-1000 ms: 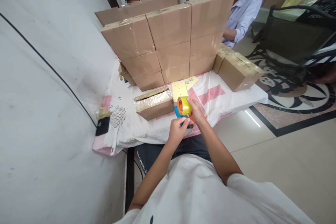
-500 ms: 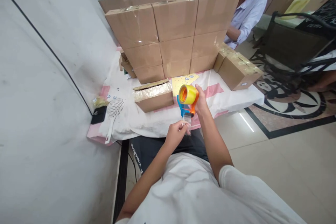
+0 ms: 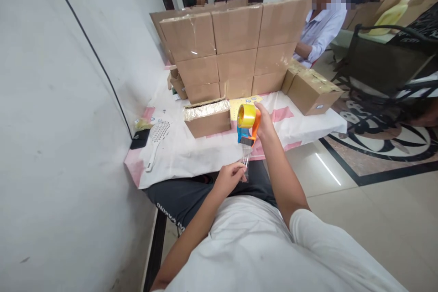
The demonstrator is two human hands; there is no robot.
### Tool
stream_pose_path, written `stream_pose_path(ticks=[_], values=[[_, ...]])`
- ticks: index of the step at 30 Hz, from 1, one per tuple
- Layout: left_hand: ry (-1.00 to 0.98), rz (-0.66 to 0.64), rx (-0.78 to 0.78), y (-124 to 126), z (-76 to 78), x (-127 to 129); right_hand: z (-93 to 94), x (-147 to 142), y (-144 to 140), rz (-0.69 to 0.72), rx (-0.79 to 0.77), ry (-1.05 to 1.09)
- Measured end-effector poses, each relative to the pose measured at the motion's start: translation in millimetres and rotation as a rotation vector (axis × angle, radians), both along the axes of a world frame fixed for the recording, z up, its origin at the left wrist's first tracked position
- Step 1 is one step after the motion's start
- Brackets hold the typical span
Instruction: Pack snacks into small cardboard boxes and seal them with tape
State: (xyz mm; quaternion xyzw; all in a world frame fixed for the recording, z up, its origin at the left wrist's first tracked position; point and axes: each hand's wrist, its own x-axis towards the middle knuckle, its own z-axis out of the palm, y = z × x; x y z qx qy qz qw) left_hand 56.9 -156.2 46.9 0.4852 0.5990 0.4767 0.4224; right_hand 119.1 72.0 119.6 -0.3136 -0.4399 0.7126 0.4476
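Far left on the cloth-covered table (image 3: 178, 159) a white slotted spatula (image 3: 156, 139) lies near the wall, out of my way. Right of it sits the small carton (image 3: 208, 118) with its taped top facing up, close in front of me, with the stacked cartons (image 3: 236, 50) walling off the far side. My left hand (image 3: 231, 178), low over my lap, pinches the free end of the clear tape strip (image 3: 245, 160) between thumb and fingertips, keeping it taut. The strip runs near-vertically up and slightly right to the tape dispenser (image 3: 248, 127). My right hand (image 3: 265, 123) is closed around its handle, holding it above the table's near edge, yellow roll on top, cutter end pointing down toward my left hand, so the tape peels straight. At far right a lone carton (image 3: 313, 93) rests on the table's corner.
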Motion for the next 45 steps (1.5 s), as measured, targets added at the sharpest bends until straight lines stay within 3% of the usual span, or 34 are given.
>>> stream_pose_path(ticks=[4, 9, 16, 24, 28, 31, 33, 36, 45], values=[[-0.192, -0.014, 0.046, 8.2, -5.9, -2.9, 4.5, -11.9, 2.8, 0.035, 0.035, 0.015], [-0.194, 0.017, 0.086, 23.6, -13.3, -8.0, -1.6, -29.2, 10.5, -0.001, 0.100, -0.092], [-0.198, 0.061, 0.048, 35.9, -33.2, -6.2, -36.9, -47.1, 17.5, -0.031, 0.094, -0.190], [-0.231, 0.046, -0.017, 42.7, -50.8, 1.0, -72.8, -41.5, 9.6, -0.081, 0.166, -0.351], [-0.225, 0.058, -0.024, 44.9, -51.6, 2.5, -72.2, -37.9, 4.8, -0.265, 0.264, -0.472], [-0.212, 0.052, -0.025, 42.3, -48.4, 5.2, -68.0, -38.4, -3.7, -0.414, 0.504, -0.742], [-0.202, 0.038, -0.028, 38.9, -45.7, 7.7, -65.7, -41.3, -9.9, -0.398, 0.643, -0.972], [-0.194, 0.023, -0.027, 33.7, -42.9, 10.3, -63.9, -45.9, -14.5, -0.312, 0.665, -1.145], [-0.227, 0.030, -0.074, 33.8, -55.1, 5.0, -63.8, -40.3, -2.2, -0.276, 0.628, -1.118]])
